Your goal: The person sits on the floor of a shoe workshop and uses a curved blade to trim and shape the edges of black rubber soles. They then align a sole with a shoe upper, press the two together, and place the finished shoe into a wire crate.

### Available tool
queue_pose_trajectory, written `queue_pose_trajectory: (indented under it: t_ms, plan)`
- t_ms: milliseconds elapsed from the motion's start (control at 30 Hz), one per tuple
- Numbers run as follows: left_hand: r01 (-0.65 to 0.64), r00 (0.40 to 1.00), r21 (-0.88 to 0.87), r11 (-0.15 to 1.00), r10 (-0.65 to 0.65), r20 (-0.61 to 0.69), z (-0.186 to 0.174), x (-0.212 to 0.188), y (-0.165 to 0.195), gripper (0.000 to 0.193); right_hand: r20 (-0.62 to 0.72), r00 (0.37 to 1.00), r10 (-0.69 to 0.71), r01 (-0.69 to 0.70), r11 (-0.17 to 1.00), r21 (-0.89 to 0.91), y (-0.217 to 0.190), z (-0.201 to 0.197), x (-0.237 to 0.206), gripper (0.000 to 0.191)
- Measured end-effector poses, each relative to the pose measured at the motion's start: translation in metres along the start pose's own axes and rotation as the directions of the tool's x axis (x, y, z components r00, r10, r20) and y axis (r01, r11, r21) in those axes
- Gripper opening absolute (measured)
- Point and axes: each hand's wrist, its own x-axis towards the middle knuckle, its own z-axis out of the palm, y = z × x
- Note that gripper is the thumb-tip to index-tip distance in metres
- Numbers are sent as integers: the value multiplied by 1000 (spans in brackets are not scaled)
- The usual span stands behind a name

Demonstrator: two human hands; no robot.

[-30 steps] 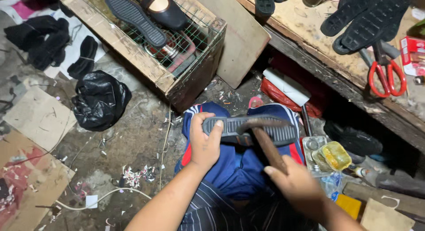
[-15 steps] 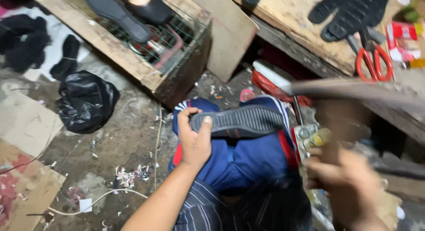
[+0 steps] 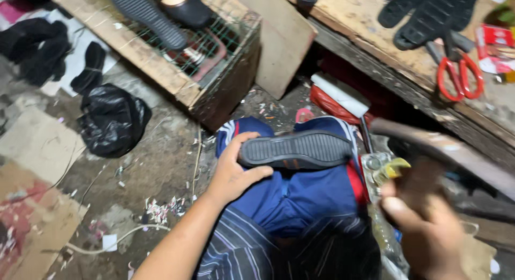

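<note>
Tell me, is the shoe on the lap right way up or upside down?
Upside down: the shoe shows its ridged black sole facing up, steadied by the left hand.

Black ribbed shoe sole [image 3: 296, 149], tread up, flat across blue-clad knee (hammer [image 3: 445, 151] blurred, raised)

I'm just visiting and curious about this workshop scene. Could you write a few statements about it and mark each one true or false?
1. The left hand holds a dark shoe, sole up. True.
2. The right hand is empty. False: it grips a blurred wooden handle.
3. Red-handled scissors lie on the wooden bench. True.
4. The black plastic bag hangs on a wall. False: it lies on the floor.
</note>
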Motion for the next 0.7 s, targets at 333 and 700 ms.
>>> queue_pose_trajectory:
  t_ms: [333, 700]
  plan:
    - [205, 978, -54, 977, -204, 34, -4, -1, 6, 78, 602, 766, -226, 513, 779, -360, -35, 126, 8, 34]
    - [161, 986, -447, 880, -123, 114, -45, 24, 33, 58, 117, 731, -672, 565, 693, 447, -81, 33, -29, 15]
